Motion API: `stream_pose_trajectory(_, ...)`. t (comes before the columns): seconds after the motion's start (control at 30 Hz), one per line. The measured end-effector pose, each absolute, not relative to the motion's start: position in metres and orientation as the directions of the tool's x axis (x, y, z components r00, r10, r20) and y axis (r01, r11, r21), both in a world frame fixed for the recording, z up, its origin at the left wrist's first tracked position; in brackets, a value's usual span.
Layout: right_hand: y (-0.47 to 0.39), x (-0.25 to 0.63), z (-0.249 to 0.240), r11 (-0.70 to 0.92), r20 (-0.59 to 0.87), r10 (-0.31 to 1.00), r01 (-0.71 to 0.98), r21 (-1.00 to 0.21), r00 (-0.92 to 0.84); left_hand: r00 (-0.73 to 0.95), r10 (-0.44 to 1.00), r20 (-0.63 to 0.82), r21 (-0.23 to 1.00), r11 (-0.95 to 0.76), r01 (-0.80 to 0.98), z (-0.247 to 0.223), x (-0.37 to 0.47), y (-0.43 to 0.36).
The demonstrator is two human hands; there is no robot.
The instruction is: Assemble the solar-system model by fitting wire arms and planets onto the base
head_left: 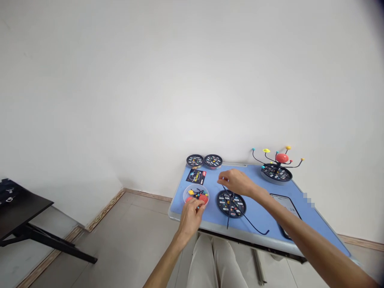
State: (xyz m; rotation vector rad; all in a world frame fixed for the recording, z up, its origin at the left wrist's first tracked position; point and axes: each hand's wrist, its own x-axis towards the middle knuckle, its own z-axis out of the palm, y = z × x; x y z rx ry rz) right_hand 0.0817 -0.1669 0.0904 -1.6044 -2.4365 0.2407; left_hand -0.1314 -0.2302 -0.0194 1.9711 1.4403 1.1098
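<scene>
My left hand (192,212) is at the near rim of a clear round bowl (185,193), its fingers pressed together over the red parts (203,199) inside; what they hold, if anything, is hidden. Yellow, blue and black small parts also lie in the bowl. A round black base (222,205) with printed labels rests right of it, and thin black rods (252,225) spread out from its middle. Above the base's far left side, my right hand (232,181) pinches the end of one black rod (225,190).
Two round black-topped containers (195,161) (213,161) stand at the back left, behind a printed card (196,176). An assembled planet model (276,173) is at the back right. A phone (288,208) lies under my right forearm. A black table (24,208) is far left.
</scene>
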Motion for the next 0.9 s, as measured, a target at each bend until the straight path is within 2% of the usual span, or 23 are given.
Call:
stream_pose_trajectory(0.1,-0.174,0.116,0.081,0.368,0.083,0.929,0.883,-0.291,-0.360,0.161,0.953,0.256,0.837,-0.301,0.456,-0.027,-0.107,-0.225)
stream_pose_trajectory(0.2,-0.176,0.134,0.059,0.318,0.013,0.943,0.893,-0.317,-0.332,0.172,0.971,0.166,0.906,-0.219,0.362,-0.032,-0.082,-0.208)
stream_pose_trajectory(0.3,-0.177,0.139,0.036,0.280,-0.028,0.950,0.888,-0.366,-0.311,0.147,0.982,0.117,0.931,-0.160,0.328,-0.036,-0.063,-0.190)
stream_pose_trajectory(0.5,-0.177,0.137,0.014,0.305,0.010,0.939,0.822,-0.481,-0.343,0.154,0.985,0.074,0.937,-0.122,0.329,-0.050,-0.047,-0.172)
stream_pose_trajectory(0.57,-0.178,0.136,0.014,0.369,0.066,0.923,0.825,-0.428,-0.378,0.166,0.983,0.081,0.934,-0.133,0.332,-0.054,-0.046,-0.169)
stream_pose_trajectory(0.67,-0.179,0.131,0.018,0.499,0.118,0.866,0.831,-0.246,-0.486,0.188,0.975,0.118,0.919,-0.179,0.351,-0.058,-0.047,-0.166)
stream_pose_trajectory(0.77,-0.176,0.125,0.021,0.560,0.061,0.828,0.822,-0.099,-0.557,0.191,0.972,0.136,0.904,-0.200,0.377,-0.059,-0.046,-0.165)
stream_pose_trajectory(0.9,-0.171,0.119,0.024,0.589,-0.015,0.808,0.808,-0.032,-0.589,0.199,0.971,0.134,0.892,-0.206,0.401,-0.056,-0.041,-0.169)
